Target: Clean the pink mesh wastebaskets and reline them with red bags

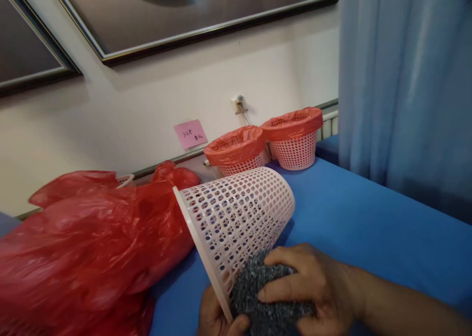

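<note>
A pale pink perforated basket [239, 208] lies tilted on its side above the blue surface, its open rim facing left. At the bottom of the view, my left hand [217, 316] is closed on the basket's rim, thumb outside. My right hand [313, 287] grips a dark grey, fuzzy cloth [258, 287] and presses it against the basket's lower side near the rim. The cloth's lower part runs out of the frame.
Crumpled red plastic bags [92, 228] fill the left side. Two baskets lined with red bags, one nearer [239, 166] and one farther [295, 152], stand by the wall on the blue surface [368, 218]. A blue curtain [398, 80] hangs at right.
</note>
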Demonstrator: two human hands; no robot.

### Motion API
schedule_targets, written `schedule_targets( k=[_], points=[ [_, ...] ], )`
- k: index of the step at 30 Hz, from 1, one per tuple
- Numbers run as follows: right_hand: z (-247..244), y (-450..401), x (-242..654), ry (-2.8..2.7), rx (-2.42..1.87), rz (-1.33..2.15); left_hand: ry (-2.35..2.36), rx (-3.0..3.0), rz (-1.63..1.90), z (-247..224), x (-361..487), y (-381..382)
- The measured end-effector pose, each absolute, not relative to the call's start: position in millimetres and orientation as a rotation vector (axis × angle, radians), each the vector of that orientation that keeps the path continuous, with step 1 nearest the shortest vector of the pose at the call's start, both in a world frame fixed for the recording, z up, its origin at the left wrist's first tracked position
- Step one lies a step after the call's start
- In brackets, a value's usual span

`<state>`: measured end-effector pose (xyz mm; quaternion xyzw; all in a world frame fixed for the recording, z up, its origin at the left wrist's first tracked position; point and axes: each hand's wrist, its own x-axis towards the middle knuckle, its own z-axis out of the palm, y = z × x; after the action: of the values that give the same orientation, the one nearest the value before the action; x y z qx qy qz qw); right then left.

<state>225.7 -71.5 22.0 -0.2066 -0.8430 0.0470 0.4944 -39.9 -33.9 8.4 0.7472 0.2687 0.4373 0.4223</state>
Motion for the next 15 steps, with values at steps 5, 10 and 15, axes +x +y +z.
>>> schedule_targets(
  k=[5, 10, 15],
  points=[
    [15.8, -65.3, 228.9, -1.815, -0.621, -0.027, 0.584, 2.442, 0.930, 19.2, -39.1, -31.6],
    [10.4, -36.4, 255.5, -1.333, -1.103, 0.054, 0.675, 2.763, 1.003, -3.7, -54.9, -27.2],
    [5.2, -2.7, 293.3, -0.844, -1.370, 0.272, 0.833, 2.748, 0.912, -18.3, -50.4, -33.8]
  ],
)
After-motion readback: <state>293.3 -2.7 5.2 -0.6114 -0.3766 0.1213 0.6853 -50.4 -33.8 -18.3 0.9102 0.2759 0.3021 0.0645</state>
